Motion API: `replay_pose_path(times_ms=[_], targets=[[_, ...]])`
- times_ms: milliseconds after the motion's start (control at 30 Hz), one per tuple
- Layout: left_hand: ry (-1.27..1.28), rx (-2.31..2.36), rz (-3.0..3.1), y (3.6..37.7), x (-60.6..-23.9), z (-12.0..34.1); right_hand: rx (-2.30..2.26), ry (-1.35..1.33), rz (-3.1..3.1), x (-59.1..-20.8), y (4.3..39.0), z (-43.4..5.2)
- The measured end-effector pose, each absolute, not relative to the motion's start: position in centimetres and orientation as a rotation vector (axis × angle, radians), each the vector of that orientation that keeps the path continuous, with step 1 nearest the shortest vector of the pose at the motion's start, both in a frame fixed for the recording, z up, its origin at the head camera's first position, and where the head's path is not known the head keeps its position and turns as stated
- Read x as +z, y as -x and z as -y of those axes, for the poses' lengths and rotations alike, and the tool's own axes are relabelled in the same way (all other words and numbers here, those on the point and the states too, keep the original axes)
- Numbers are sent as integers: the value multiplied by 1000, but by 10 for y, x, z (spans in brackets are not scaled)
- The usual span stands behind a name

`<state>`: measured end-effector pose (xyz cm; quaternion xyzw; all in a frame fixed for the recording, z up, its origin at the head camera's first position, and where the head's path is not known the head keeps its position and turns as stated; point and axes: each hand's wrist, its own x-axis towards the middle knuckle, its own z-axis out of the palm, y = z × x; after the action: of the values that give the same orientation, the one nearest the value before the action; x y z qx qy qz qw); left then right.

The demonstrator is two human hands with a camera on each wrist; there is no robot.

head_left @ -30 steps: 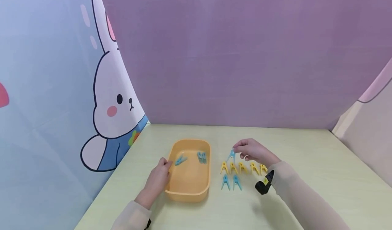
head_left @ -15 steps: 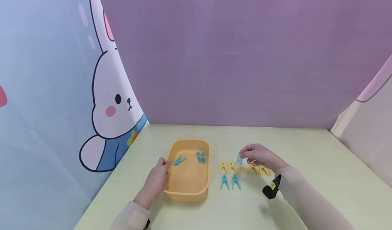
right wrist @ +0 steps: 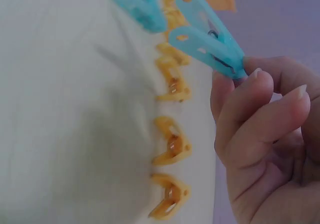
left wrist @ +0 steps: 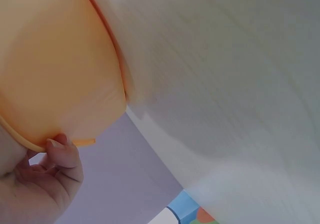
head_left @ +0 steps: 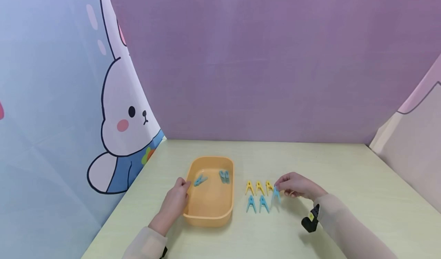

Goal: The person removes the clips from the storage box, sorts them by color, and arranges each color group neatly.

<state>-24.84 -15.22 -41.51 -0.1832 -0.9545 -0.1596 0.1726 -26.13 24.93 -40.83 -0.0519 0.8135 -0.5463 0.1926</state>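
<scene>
L to R. Left hand [head_left: 175, 201] is curled over the near-left rim of the orange tub [head_left: 210, 217]; the left wrist view shows a thumb hooked on the lip, so it grips the tub & steadies it on the table [head_left: 361, 197]. Inside the tub: 2 blue pegs, one near the left wall [head_left: 200, 180], one toward the back right [head_left: 224, 176].

Just right of the tub, 2 rows on the table. Back row: yellow pegs [head_left: 259, 187], 3 showing in the head view, w/ more behind the hand (right wrist view shows further ones). Front row: 2 blue pegs [head_left: 257, 204] side by side.

Right hand [head_left: 298, 186] pinches a blue peg [head_left: 276, 194] by its handle end betw. thumb & fingertips [right wrist: 260, 86], other fingers loosely curled. The peg hangs at the right end of the blue row, just beside the 2nd blue one; can't tell if its tip touches the table yet.

Step in hand, as I read it: setting this blue peg down as 3rd in the front row. Next move prob. calls for lowering it level w/ its neighbours, same spacing & facing, then easing the pinch w/o knocking the yellow peg right behind. The pegs look light, so a brush of the fingers could skew the rows.
</scene>
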Motion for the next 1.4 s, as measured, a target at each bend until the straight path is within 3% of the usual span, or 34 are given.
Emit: replay_pose_path(times_ms=[1400], targets=[[534, -445, 2720, 246, -412, 152, -1351, 67, -2437, -425, 253, -239]])
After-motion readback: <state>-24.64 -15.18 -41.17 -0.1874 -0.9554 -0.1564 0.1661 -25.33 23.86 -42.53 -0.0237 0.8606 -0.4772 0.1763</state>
